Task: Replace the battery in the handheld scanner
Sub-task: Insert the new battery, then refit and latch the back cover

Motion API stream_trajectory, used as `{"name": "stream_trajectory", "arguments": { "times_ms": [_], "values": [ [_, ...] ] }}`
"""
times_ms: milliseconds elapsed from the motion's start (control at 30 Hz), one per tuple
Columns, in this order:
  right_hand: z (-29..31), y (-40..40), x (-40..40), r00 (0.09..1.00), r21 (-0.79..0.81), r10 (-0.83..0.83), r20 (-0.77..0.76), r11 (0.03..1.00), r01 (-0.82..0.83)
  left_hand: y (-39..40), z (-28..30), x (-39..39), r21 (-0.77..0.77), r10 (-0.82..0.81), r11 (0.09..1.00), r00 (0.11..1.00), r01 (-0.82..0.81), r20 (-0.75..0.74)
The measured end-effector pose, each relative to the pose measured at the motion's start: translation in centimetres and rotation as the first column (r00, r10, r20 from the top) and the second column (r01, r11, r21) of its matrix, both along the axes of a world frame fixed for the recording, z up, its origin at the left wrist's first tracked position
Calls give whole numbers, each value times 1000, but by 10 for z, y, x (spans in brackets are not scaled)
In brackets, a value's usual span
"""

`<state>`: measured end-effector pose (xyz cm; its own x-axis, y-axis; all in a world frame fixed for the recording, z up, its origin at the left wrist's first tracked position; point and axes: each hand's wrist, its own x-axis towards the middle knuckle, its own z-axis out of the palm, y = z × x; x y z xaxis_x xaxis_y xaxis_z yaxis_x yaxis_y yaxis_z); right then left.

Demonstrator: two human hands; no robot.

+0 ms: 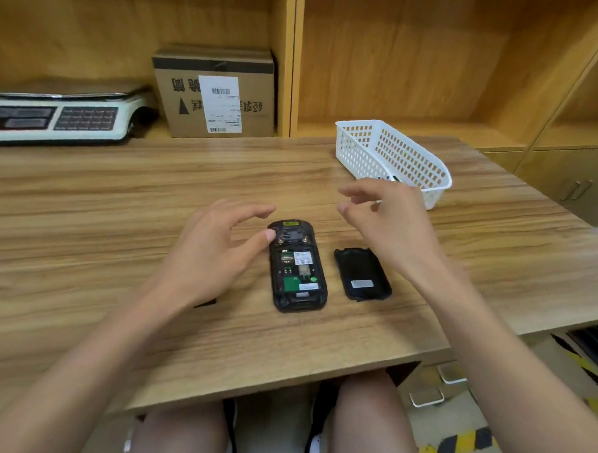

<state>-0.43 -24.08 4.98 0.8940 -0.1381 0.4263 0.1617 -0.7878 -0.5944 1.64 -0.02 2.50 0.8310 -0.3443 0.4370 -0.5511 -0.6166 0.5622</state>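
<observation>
Your handheld scanner (297, 265) lies face down at the middle of the desk (84, 208), its battery bay uncovered and circuitry showing. The black back cover (362, 274) lies just beside it on the right. Your left hand (213, 250) hovers with fingers spread, thumb touching the scanner's top left corner. Your right hand (389, 219) hangs empty, fingers loosely curled, near the white basket (390, 154).
</observation>
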Motion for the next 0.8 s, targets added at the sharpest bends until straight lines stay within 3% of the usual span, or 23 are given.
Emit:
{"name": "stream_trajectory", "arguments": {
  "times_ms": [300,600,800],
  "values": [
    [-31,90,-31,953,-214,281,-112,930,-299,63,-15,-29,83,113,990,994,-114,14],
    [-52,134,-32,940,-416,300,-160,844,-340,100,-32,-40,190,176,966,984,-173,4],
    [-59,142,-28,942,-433,302,-146,837,-336,110,-42,-44,275,151,949,988,-151,20]
  ]
}}
